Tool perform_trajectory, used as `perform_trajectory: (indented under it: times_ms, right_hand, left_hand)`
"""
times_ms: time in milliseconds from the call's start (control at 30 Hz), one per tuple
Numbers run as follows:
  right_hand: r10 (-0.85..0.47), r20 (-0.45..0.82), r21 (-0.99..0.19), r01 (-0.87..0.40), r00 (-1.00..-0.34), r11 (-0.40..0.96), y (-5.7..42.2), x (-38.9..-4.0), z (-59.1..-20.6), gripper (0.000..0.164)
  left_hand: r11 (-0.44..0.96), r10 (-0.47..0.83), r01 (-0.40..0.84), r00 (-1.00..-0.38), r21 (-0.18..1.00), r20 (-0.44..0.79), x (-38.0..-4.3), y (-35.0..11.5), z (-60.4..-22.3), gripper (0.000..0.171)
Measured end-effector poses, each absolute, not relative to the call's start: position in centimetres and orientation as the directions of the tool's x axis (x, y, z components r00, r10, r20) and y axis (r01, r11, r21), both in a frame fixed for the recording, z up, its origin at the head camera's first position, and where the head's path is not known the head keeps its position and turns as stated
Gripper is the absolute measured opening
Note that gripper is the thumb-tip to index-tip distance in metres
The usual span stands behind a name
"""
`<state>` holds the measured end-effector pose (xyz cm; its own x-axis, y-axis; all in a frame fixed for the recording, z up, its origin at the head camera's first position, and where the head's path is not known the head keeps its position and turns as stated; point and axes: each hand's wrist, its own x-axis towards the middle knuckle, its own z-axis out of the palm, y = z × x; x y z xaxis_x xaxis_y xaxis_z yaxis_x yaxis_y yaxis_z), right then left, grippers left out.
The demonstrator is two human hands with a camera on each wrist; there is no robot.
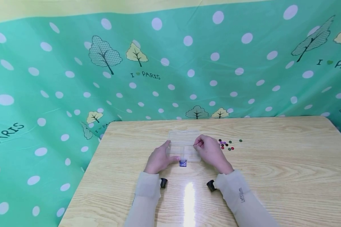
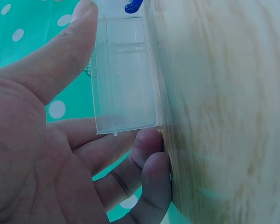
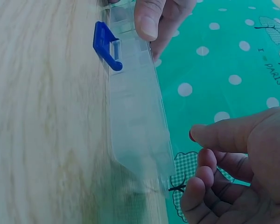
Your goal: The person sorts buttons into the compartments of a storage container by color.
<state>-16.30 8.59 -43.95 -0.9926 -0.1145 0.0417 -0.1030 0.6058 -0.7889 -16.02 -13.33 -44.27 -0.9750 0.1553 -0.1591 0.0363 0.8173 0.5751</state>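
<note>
Clear box [image 1: 184,148], blue latch [image 3: 106,45] wrist-view only

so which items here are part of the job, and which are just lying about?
In use:
- clear plastic box, open on the table, blue latch at its near edge
- left hand, holding the box
- right hand, pinching something small over the box
- small coloured buttons, beside the right hand

Lying about:
- green dotted cloth, backdrop only

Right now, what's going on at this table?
A person steadies a clear plastic compartment box with a blue latch on the wooden table. The left hand holds the box's left side. The right hand pinches something small over the box. Small coloured buttons lie to the right.
</note>
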Motion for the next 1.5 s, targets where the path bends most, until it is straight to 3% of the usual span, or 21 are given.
perform_trajectory:
  times_ms: [1500]
  right_hand:
    - [-0.141,0.047,-0.768,-0.126,-0.989,0.627,6.3,-17.0,-44.5,0.003]
  left_hand:
    - [0.826,0.164,0.050,-0.974,0.562,-0.155,-16.1,-13.4,-44.4,0.096]
